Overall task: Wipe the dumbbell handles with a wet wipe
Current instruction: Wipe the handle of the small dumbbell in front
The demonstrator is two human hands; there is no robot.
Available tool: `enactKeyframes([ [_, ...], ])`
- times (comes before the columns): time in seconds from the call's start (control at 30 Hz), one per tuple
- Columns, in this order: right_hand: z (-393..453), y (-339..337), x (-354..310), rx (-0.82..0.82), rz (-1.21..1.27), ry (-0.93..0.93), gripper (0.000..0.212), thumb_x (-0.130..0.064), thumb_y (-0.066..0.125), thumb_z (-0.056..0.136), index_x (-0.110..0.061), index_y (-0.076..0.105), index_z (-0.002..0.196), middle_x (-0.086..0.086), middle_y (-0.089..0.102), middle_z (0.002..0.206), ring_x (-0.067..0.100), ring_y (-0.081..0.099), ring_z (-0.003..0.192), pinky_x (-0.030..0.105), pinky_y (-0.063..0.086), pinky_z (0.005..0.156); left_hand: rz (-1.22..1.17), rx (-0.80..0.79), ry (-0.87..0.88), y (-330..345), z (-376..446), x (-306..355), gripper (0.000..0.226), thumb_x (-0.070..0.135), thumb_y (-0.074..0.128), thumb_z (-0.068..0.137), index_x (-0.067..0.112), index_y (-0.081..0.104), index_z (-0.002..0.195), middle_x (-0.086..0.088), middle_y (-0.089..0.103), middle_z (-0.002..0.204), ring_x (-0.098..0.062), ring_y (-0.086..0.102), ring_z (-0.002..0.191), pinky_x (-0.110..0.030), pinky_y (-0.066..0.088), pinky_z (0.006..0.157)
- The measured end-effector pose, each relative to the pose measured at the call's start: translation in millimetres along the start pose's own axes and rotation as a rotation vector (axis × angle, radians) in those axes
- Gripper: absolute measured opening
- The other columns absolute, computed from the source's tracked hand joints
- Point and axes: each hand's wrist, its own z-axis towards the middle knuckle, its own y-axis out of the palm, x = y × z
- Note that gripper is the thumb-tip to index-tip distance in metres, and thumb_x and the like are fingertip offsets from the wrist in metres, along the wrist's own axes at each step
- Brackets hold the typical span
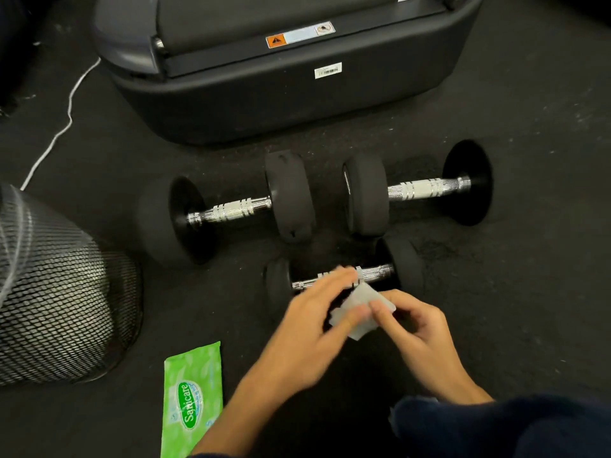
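Observation:
Three black dumbbells with chrome handles lie on the dark floor: a large one at the left, a large one at the right and a small one nearest me. Just in front of the small one, both hands hold a folded white wet wipe. My left hand is blurred, its fingers over the wipe's left part and reaching across the small handle. My right hand pinches the wipe's right edge. A green wet wipe pack lies flat at the lower left.
A black machine base with warning labels stands behind the dumbbells. A black mesh bin lies at the left. A white cable runs across the floor at the upper left. A dark sleeve fills the lower right.

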Motion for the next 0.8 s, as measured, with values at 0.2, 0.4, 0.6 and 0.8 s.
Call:
enactKeyframes([
  [0.2,6.7,-4.3,-4.3,0.031,0.03,0.005,0.019,-0.014,0.062,0.093,-0.018,0.073,0.107,0.0,0.074,0.101,0.018,0.07,0.096,0.04,0.058,0.081,-0.48,0.002,-0.274,24.6,12.1,-3.2,0.035,0.02,0.067,0.088,0.012,0.065,0.122,-0.003,0.072,0.112,-0.018,0.068,0.106,-0.039,0.054,0.093],
  [0.4,28.1,-29.3,4.1,0.369,-0.272,-0.155,0.029,-0.019,0.079,0.079,-0.02,0.071,0.107,-0.004,0.064,0.1,0.014,0.061,0.088,0.021,0.047,0.073,-0.477,0.259,-0.399,29.5,26.0,-13.8,0.021,0.005,0.067,0.089,0.018,0.072,0.105,-0.001,0.076,0.098,-0.015,0.072,0.093,-0.045,0.057,0.089],
  [0.6,43.1,-45.0,32.5,0.305,-0.248,0.031,0.044,-0.029,0.073,0.085,-0.034,0.064,0.127,-0.013,0.05,0.142,-0.002,0.044,0.132,0.026,0.037,0.112,0.288,0.408,0.056,24.8,60.8,-18.2,0.032,0.004,0.057,0.092,0.012,0.069,0.12,-0.001,0.07,0.12,-0.009,0.063,0.112,-0.025,0.05,0.096],
  [0.8,44.7,-41.2,34.1,0.241,-0.028,0.087,0.046,-0.024,0.069,0.09,-0.032,0.059,0.134,-0.017,0.061,0.133,0.0,0.053,0.126,0.039,0.044,0.109,0.71,0.024,0.159,65.6,65.4,-33.6,0.07,-0.005,0.082,0.05,0.003,0.068,0.118,-0.012,0.07,0.117,-0.024,0.066,0.111,-0.036,0.051,0.095],
])
